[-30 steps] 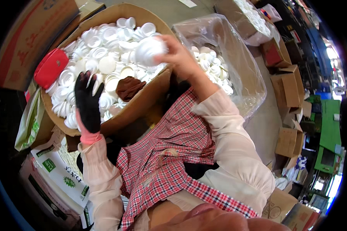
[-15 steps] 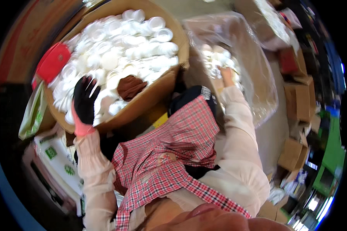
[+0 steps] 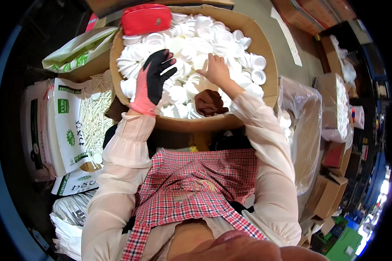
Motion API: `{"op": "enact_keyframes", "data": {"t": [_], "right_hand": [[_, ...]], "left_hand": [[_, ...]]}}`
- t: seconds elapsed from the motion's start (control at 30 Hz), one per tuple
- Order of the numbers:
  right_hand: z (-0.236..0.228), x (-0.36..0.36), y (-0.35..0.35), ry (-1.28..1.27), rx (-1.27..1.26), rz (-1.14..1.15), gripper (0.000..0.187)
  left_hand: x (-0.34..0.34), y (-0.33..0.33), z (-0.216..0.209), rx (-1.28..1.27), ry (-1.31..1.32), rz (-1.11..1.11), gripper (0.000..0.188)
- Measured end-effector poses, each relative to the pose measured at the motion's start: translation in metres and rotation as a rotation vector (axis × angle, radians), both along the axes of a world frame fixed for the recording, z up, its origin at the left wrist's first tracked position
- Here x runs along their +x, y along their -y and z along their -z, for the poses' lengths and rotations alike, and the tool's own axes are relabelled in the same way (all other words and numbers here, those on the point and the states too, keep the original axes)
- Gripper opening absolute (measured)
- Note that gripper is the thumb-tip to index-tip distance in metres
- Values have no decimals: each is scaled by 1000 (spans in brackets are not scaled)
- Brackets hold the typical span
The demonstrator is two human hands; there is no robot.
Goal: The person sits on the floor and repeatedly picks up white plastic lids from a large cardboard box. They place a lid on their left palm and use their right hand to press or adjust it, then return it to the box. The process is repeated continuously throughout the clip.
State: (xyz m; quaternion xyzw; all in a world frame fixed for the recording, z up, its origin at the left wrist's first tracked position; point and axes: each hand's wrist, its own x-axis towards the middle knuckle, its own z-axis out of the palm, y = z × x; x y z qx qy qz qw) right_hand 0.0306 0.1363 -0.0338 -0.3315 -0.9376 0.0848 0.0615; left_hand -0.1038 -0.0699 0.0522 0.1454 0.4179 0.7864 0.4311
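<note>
A large cardboard box point(image 3: 271, 65) full of white round plastic lids point(image 3: 189, 53) stands in front of me. My left hand point(image 3: 154, 80), in a black and pink glove, is over the lids on the left side, its fingers apart and nothing held. Bare, my right hand point(image 3: 217, 70) reaches over the middle of the pile with its fingers spread, close to or touching the lids. A crumpled brown cloth point(image 3: 208, 103) rests on the lids at the near edge. On the far left of the pile sits a red zipped pouch point(image 3: 146, 20).
To the right is a box lined with clear plastic point(image 3: 307, 143), with white pieces inside. At the left stands a printed white bag point(image 3: 69, 126) beside many thin pale sticks point(image 3: 96, 124). Open cardboard boxes point(image 3: 326, 195) are further right.
My right hand has moved left, from inside the plastic-lined box to above the lids. The view has turned toward the big box. My left hand stays over the lids, open.
</note>
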Motion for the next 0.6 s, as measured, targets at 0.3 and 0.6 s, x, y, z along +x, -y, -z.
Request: {"op": "enact_keyframes", "data": {"t": [0.3, 0.6], "right_hand": [[-50, -33, 17, -533, -643, 91, 81], [-20, -47, -36, -374, -426, -49, 42]], "left_hand": [[-9, 12, 11, 88, 307, -84, 54], [-24, 21, -20, 611, 752, 280, 73]]}}
